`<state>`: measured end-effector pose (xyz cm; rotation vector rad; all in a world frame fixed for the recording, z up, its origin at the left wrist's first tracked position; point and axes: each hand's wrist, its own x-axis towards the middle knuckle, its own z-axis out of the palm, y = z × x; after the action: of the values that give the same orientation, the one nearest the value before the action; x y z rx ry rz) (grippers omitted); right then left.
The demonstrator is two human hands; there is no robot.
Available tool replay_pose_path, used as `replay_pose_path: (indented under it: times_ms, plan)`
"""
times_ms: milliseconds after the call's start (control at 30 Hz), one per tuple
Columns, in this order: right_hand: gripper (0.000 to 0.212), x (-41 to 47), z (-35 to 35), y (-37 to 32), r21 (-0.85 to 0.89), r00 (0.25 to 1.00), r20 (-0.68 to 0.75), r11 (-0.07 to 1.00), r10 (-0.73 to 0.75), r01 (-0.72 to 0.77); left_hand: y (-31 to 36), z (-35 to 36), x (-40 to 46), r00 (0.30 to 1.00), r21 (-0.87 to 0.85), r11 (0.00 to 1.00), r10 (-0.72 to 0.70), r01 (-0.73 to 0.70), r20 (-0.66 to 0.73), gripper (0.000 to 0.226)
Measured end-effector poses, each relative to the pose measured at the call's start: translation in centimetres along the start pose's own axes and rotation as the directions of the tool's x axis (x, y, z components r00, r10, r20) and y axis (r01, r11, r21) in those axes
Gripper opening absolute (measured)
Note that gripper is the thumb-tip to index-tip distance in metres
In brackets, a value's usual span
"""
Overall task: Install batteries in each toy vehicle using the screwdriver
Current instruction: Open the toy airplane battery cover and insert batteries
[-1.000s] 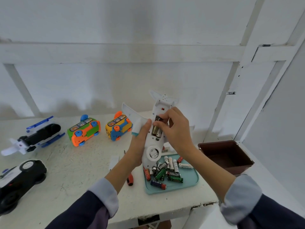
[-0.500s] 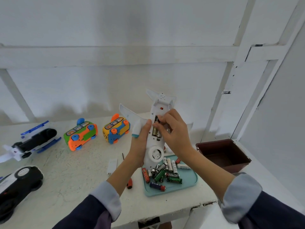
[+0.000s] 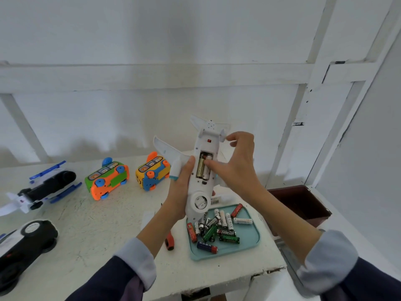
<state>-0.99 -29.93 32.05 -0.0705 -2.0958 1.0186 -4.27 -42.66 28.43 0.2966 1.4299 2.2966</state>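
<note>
Toy plane (image 3: 200,185) stands nearly upright above the bench's (image 3: 97,224) front right corner, belly toward us, tail up, nose down over the battery tray (image 3: 249,242). We grip its body in our left hand (image 3: 181,187); our right hand (image 3: 236,164) presses a thumb on the batteries (image 3: 202,170) in the open compartment, fingers loosely curled. Our left arm hides most of the screwdriver (image 3: 169,243).

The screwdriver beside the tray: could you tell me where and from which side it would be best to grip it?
Probably by the orange handle, the only thick part showing, which points toward the table's near edge. Come from above and the near side, between the left forearm and the tray. The thin shaft runs away under the arm, mostly hidden, so it offers poor hold.
</note>
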Motion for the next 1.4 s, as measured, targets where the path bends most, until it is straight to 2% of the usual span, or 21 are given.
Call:
replay_pose_path:
  times_ms: [67,133,200,267,467,600,733,900,1000,1067,1167,1233,1400]
  plan:
    - [0.068,0.3,-0.5,-0.2,0.004,0.988,0.079,0.991,0.136,-0.137,0.1,-0.1,0.0,1.0,-0.011,1.0,-0.014,0.015,0.012,0.071]
    - [0.069,0.8,-1.1,-0.2,0.059,0.943,0.236,0.965,0.235,-0.256,0.2,-0.1,-0.1,0.999,-0.004,1.0,-0.03,0.03,0.027,0.071]
    - [0.067,1.2,-1.6,-0.2,0.124,0.873,0.392,0.924,0.29,-0.363,0.3,0.0,-0.3,0.998,0.024,0.999,-0.046,0.045,0.043,0.068]
    - [0.063,1.4,-1.9,-0.1,0.151,0.839,0.446,0.898,0.311,-0.413,0.4,0.2,-0.5,0.998,0.054,0.997,-0.051,0.048,0.048,0.065]
    - [0.062,0.8,-1.9,0.4,0.18,0.847,0.41,0.88,0.339,-0.439,0.7,0.5,-0.7,0.998,0.173,0.985,-0.034,0.024,0.058,0.059]
    - [0.064,0.6,-1.6,0.4,0.219,0.868,0.355,0.872,0.348,-0.439,0.4,1.2,-1.0,0.998,0.147,0.989,-0.027,0.018,0.056,0.04]
    - [0.07,0.5,-1.7,0.0,0.198,0.89,0.288,0.887,0.354,-0.417,0.0,1.6,-0.8,0.998,0.098,0.995,-0.023,0.017,0.062,0.04]
    - [0.071,0.8,-1.9,0.4,0.186,0.871,0.384,0.899,0.305,-0.397,0.2,0.9,-0.5,1.0,0.172,0.985,0.026,-0.029,0.018,0.046]
    - [0.064,0.7,-1.8,0.6,0.109,0.869,0.415,0.934,0.269,-0.341,1.0,-0.5,-0.8,0.996,0.198,0.978,0.07,-0.06,-0.046,0.051]
    - [0.054,0.2,-1.3,0.8,0.07,0.911,0.348,0.962,0.223,-0.262,1.5,-2.0,-1.4,0.993,0.165,0.983,0.097,-0.084,-0.072,0.054]
    - [0.03,-1.2,0.1,0.5,0.119,0.974,0.184,0.981,0.128,-0.152,2.3,-4.7,-2.7,0.975,0.136,0.983,0.143,-0.12,-0.172,0.056]
    - [0.019,-2.5,1.5,0.0,0.16,0.986,0.144,0.981,0.089,-0.112,2.9,-6.7,-3.7,0.96,0.143,0.981,0.16,-0.129,-0.231,0.059]
    - [0.016,-5.8,6.2,-1.4,0.142,0.946,0.314,0.98,0.086,-0.136,4.4,-11.8,-5.4,0.927,0.117,0.985,0.158,-0.125,-0.341,0.076]
